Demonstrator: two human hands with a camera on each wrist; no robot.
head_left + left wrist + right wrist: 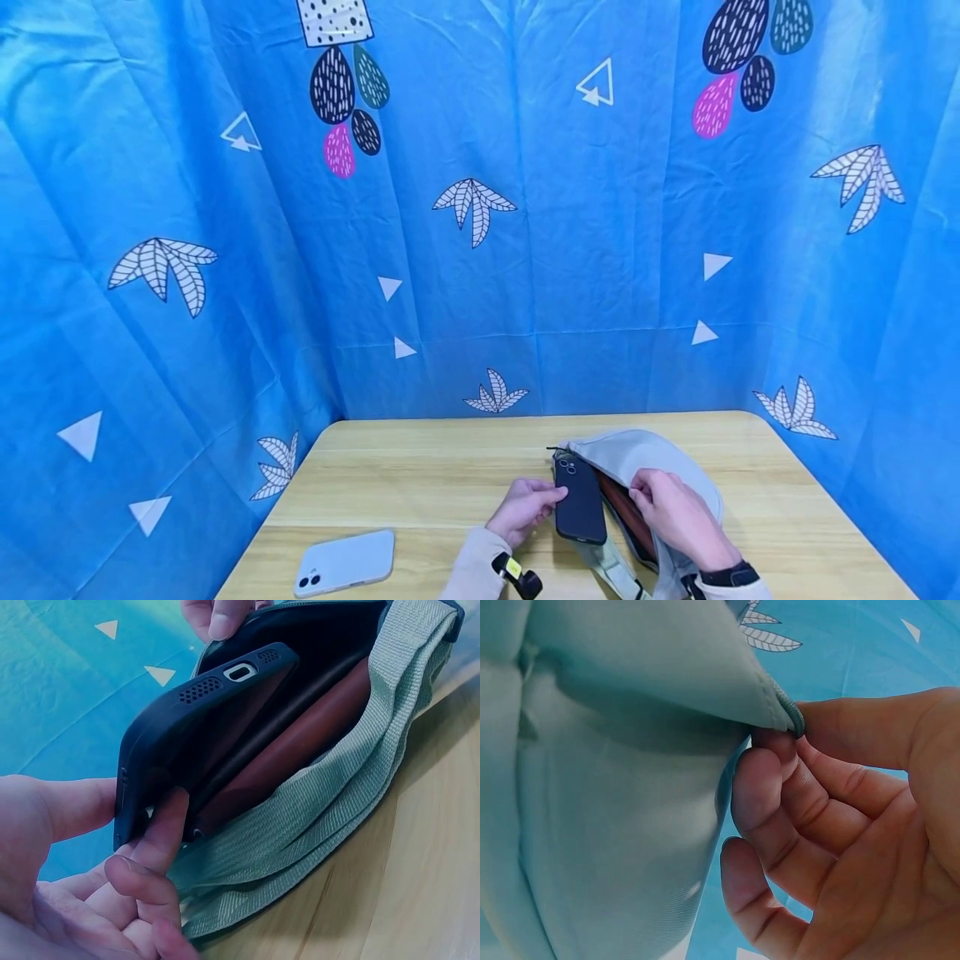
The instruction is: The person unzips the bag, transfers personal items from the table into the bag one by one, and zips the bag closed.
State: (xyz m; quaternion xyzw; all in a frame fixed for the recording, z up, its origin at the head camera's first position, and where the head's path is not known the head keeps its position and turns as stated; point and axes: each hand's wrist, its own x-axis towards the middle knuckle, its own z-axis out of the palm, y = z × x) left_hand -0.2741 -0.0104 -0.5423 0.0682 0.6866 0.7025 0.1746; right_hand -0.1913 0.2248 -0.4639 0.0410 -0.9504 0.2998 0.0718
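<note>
Rubbery, stiff and grippy, the dark-cased phone [579, 501] sits half inside the soft grey-green pouch [645, 454]. I see the left hand [522, 508] pinching its lower edges; the right hand [675, 512] pinches the pouch rim open.

Pale green bag [645, 454], black phone [579, 500], white phone [347, 562], blue leaf-patterned curtain [187, 250]

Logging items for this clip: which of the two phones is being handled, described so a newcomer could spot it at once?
On the wooden table, look right of centre to the pale green pouch whose edge the right hand pinches open. The dark phone stands at its mouth, held by the left hand. The white phone lies flat, untouched, near the table's left front corner.
</note>
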